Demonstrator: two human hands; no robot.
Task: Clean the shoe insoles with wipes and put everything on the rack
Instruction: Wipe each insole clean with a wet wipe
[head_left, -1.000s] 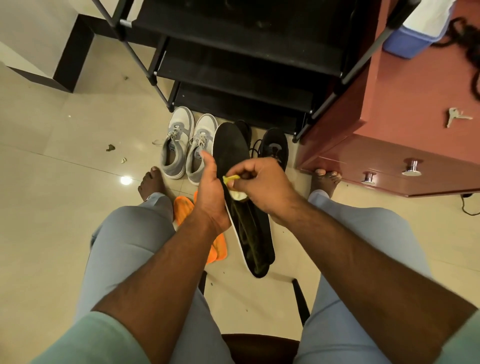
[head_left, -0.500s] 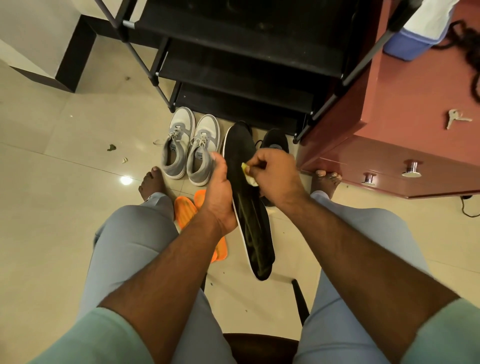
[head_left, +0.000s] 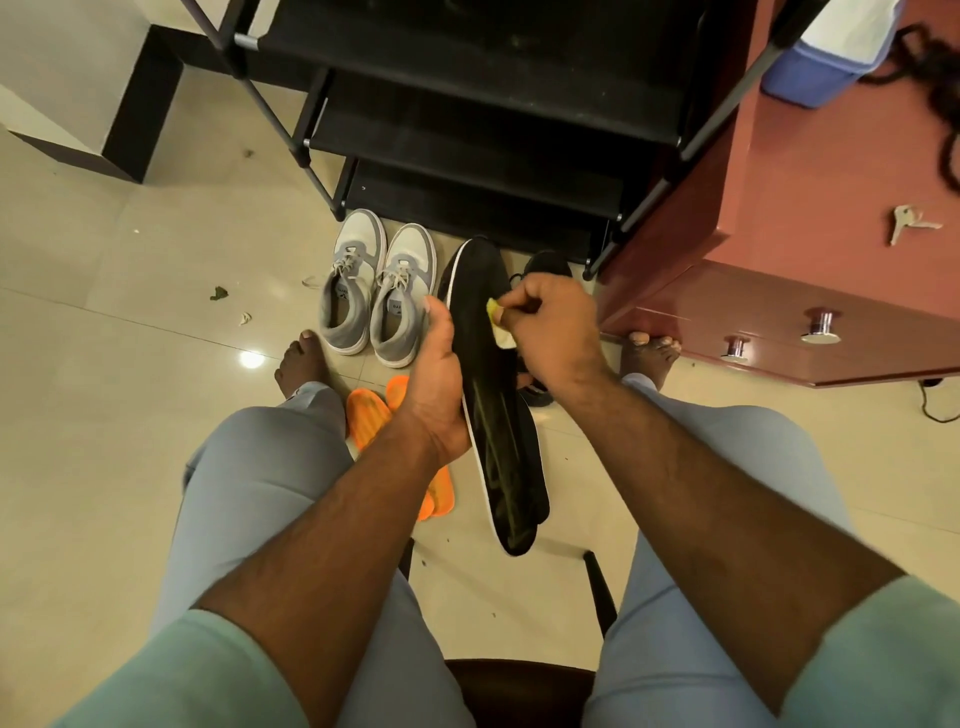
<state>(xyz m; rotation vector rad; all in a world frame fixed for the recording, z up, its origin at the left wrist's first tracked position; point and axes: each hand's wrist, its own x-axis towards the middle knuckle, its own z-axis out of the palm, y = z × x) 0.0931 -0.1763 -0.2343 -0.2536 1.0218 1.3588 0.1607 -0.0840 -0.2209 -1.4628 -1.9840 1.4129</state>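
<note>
Left hand (head_left: 439, 374) grips the black insole (head_left: 496, 395) by its left edge, held in the air over the floor between the knees. Right hand (head_left: 550, 325) pinches a wipe (head_left: 500, 325) (yellowish, crumpled) against the insole's upper half. To do it well: brace from behind, firm long strokes toe to heel, refold wipe when dirty. Orange insoles (head_left: 387, 441) lie on the floor beside the grey shoes (head_left: 376, 291); rack (head_left: 467, 130) shelves sit beyond.
</note>
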